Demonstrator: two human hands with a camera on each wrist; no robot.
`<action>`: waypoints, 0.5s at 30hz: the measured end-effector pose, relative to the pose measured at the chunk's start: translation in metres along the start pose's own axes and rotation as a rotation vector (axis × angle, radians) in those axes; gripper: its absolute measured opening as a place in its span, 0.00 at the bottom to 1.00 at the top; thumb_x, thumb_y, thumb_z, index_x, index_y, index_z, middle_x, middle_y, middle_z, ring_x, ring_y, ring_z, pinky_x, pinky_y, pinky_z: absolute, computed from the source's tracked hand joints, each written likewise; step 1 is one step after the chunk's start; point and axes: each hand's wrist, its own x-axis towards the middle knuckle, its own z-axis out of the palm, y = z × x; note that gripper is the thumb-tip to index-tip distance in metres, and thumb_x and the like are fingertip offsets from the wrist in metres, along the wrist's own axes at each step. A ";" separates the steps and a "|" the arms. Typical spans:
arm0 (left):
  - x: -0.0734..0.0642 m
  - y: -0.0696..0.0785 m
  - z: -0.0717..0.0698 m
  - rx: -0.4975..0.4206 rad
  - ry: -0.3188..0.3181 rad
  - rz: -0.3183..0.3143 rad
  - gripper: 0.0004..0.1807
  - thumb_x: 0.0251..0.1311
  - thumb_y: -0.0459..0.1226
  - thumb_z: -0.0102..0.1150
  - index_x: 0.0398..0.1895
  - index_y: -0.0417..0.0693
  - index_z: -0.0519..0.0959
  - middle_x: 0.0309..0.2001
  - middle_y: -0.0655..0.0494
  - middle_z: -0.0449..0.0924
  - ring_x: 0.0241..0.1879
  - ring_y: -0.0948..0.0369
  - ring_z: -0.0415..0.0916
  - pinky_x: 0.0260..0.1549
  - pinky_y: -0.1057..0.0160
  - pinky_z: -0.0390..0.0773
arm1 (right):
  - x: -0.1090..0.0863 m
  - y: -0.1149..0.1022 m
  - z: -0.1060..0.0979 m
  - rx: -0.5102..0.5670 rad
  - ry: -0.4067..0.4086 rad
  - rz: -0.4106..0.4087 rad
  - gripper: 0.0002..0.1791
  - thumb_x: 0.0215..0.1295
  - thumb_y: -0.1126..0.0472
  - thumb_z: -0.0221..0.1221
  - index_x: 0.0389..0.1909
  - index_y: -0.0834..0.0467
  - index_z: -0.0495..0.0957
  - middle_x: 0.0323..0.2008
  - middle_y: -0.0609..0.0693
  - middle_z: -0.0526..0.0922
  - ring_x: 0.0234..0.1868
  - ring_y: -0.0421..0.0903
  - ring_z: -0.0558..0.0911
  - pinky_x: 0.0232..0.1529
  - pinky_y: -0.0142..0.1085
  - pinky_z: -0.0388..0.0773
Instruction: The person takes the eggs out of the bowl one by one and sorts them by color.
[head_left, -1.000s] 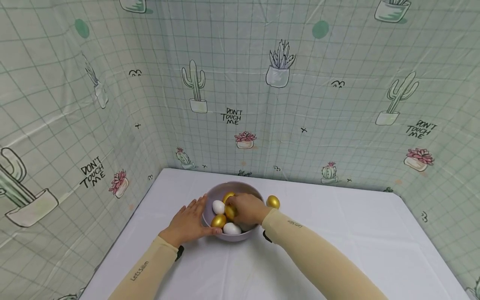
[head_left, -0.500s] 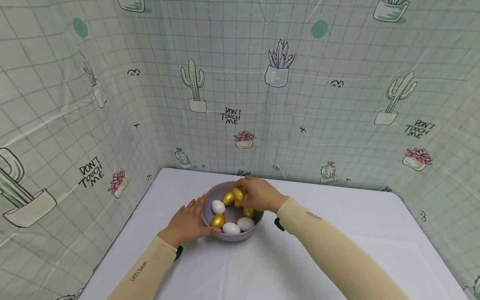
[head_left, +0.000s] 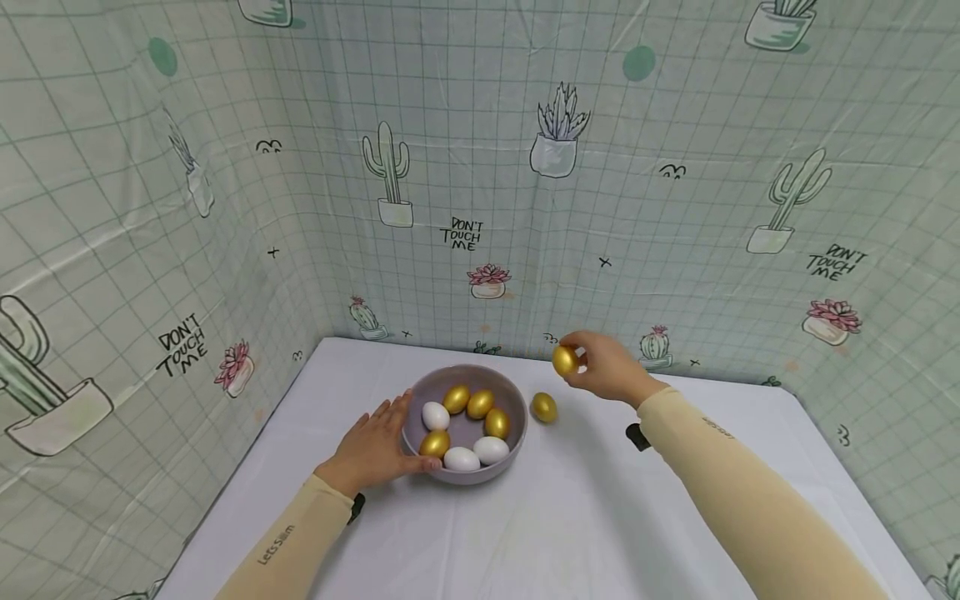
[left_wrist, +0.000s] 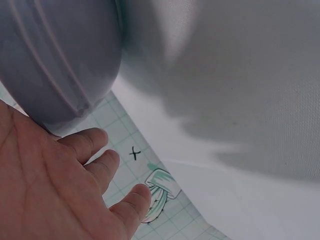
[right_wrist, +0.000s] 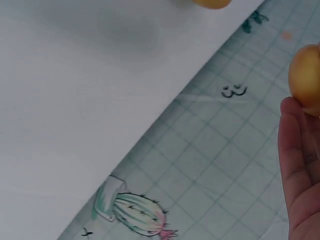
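In the head view a mauve bowl (head_left: pixel 465 429) holds several gold eggs (head_left: pixel 481 404) and three white eggs (head_left: pixel 462 459). My left hand (head_left: pixel 375 450) rests against the bowl's left side, fingers spread straight and thumb at the near rim. The left wrist view shows its palm beside the bowl's outer wall (left_wrist: pixel 60 65). My right hand (head_left: pixel 611 367) pinches a gold egg (head_left: pixel 565 361) in its fingertips, raised above the table right of the bowl. That egg (right_wrist: pixel 306 77) is cut off by the edge of the right wrist view. Another gold egg (head_left: pixel 544 407) lies on the table just right of the bowl.
A white cloth covers the table (head_left: pixel 675 500). Behind it and on both sides hangs a grid-patterned curtain (head_left: pixel 487 167) printed with cacti and potted plants. The right hand is close to the table's back edge.
The right hand has lifted a gold egg out of the bowl and carried it right, beyond the rim. The left hand has stayed at the bowl.
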 end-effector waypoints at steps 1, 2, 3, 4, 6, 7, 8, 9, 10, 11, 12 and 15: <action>0.000 0.000 0.000 0.000 0.000 0.001 0.67 0.49 0.73 0.60 0.79 0.38 0.47 0.74 0.39 0.57 0.73 0.41 0.54 0.65 0.36 0.57 | -0.003 0.007 0.000 -0.003 -0.003 0.014 0.28 0.56 0.65 0.68 0.60 0.64 0.75 0.54 0.56 0.79 0.48 0.54 0.82 0.47 0.46 0.81; 0.000 -0.001 0.000 -0.002 0.002 0.003 0.67 0.49 0.73 0.60 0.79 0.38 0.47 0.74 0.39 0.56 0.73 0.41 0.54 0.65 0.36 0.57 | -0.006 0.014 0.001 -0.007 -0.005 0.037 0.28 0.56 0.65 0.68 0.60 0.64 0.75 0.54 0.55 0.80 0.48 0.54 0.82 0.47 0.46 0.81; 0.000 -0.001 0.000 -0.002 0.002 0.004 0.67 0.48 0.73 0.60 0.79 0.38 0.47 0.75 0.39 0.56 0.72 0.41 0.54 0.65 0.36 0.57 | -0.008 0.020 0.002 -0.013 -0.007 0.050 0.28 0.56 0.65 0.68 0.59 0.64 0.75 0.53 0.56 0.80 0.48 0.54 0.82 0.47 0.47 0.81; -0.001 -0.002 0.001 -0.004 0.003 0.006 0.68 0.48 0.73 0.60 0.79 0.37 0.47 0.75 0.39 0.56 0.72 0.40 0.54 0.65 0.35 0.57 | -0.011 0.026 0.003 -0.017 -0.010 0.060 0.28 0.56 0.65 0.68 0.59 0.65 0.75 0.52 0.56 0.80 0.48 0.55 0.82 0.48 0.47 0.81; -0.001 -0.002 0.002 -0.005 -0.002 0.004 0.68 0.48 0.74 0.59 0.79 0.38 0.47 0.75 0.40 0.55 0.73 0.40 0.54 0.65 0.36 0.57 | -0.015 0.035 0.006 -0.022 -0.010 0.071 0.27 0.56 0.65 0.69 0.57 0.65 0.76 0.50 0.57 0.81 0.47 0.55 0.82 0.47 0.48 0.81; -0.001 -0.003 0.002 -0.003 -0.004 0.003 0.68 0.48 0.74 0.59 0.79 0.38 0.46 0.75 0.40 0.55 0.73 0.41 0.53 0.65 0.36 0.57 | -0.016 0.039 0.009 -0.028 -0.011 0.073 0.26 0.55 0.65 0.69 0.56 0.66 0.77 0.49 0.57 0.81 0.47 0.55 0.82 0.47 0.48 0.81; -0.001 -0.003 0.002 -0.004 -0.004 0.003 0.68 0.48 0.74 0.58 0.79 0.38 0.46 0.75 0.40 0.55 0.73 0.41 0.53 0.65 0.36 0.57 | -0.018 0.044 0.012 -0.037 -0.010 0.075 0.25 0.55 0.65 0.69 0.55 0.66 0.77 0.48 0.56 0.82 0.46 0.54 0.82 0.47 0.48 0.81; -0.001 -0.003 0.002 -0.002 -0.008 0.001 0.68 0.48 0.75 0.58 0.79 0.39 0.46 0.75 0.40 0.55 0.73 0.41 0.53 0.66 0.36 0.57 | -0.019 0.048 0.016 -0.045 -0.010 0.071 0.25 0.54 0.65 0.69 0.54 0.66 0.78 0.47 0.56 0.82 0.46 0.54 0.81 0.47 0.48 0.80; -0.001 -0.003 0.002 -0.003 -0.005 0.002 0.68 0.48 0.75 0.58 0.79 0.38 0.46 0.75 0.39 0.55 0.73 0.41 0.53 0.65 0.36 0.57 | -0.020 0.051 0.019 -0.049 -0.011 0.070 0.24 0.54 0.66 0.69 0.53 0.66 0.79 0.46 0.56 0.83 0.45 0.53 0.81 0.47 0.48 0.80; 0.000 -0.003 0.002 0.002 -0.011 0.000 0.68 0.48 0.75 0.58 0.80 0.39 0.46 0.75 0.40 0.55 0.73 0.41 0.53 0.66 0.36 0.56 | -0.021 0.054 0.023 -0.051 -0.015 0.071 0.24 0.53 0.66 0.69 0.53 0.66 0.79 0.45 0.56 0.83 0.45 0.53 0.81 0.47 0.48 0.79; 0.000 -0.003 0.002 0.001 -0.009 0.003 0.68 0.49 0.75 0.58 0.79 0.38 0.46 0.75 0.39 0.55 0.73 0.41 0.53 0.66 0.36 0.57 | -0.021 0.057 0.026 -0.053 -0.020 0.077 0.24 0.53 0.66 0.69 0.53 0.66 0.79 0.45 0.56 0.83 0.45 0.53 0.81 0.48 0.48 0.79; 0.000 -0.002 0.001 -0.002 -0.005 0.008 0.68 0.49 0.74 0.58 0.79 0.38 0.46 0.75 0.38 0.56 0.73 0.41 0.53 0.65 0.36 0.57 | -0.021 0.061 0.036 -0.052 -0.045 0.104 0.24 0.52 0.66 0.69 0.53 0.66 0.79 0.45 0.56 0.82 0.45 0.53 0.80 0.49 0.49 0.77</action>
